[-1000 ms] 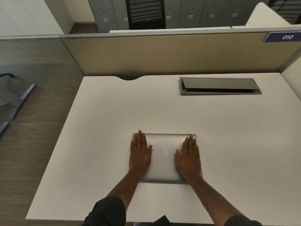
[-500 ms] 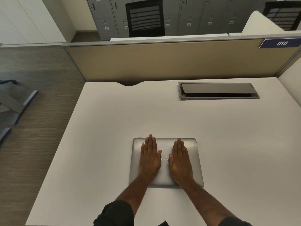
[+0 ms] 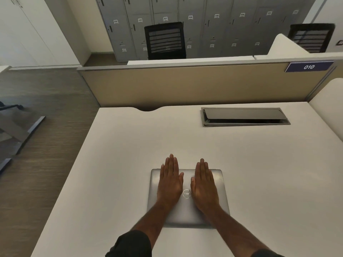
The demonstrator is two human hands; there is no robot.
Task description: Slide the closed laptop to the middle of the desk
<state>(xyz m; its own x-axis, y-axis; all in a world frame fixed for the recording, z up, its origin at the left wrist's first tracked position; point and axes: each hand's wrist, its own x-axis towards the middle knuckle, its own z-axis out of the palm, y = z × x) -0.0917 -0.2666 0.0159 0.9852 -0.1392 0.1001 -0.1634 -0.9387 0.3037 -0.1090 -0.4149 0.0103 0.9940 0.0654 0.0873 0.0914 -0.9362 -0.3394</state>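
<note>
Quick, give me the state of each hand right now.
Left hand: open, flat, palm down on the closed laptop, gripping nothing.
Right hand: open, flat, palm down on the laptop, gripping nothing.

One closed laptop [image 3: 188,197] is lying at 6 o'clock on one white desk [image 3: 259,173]. Two hands are resting on it: left hand [image 3: 169,182], right hand [image 3: 204,184]. One cable hatch [image 3: 245,116] is sitting at 1 o'clock. Two black chairs are standing at 12 o'clock [image 3: 165,40] and 2 o'clock [image 3: 310,38].
</note>
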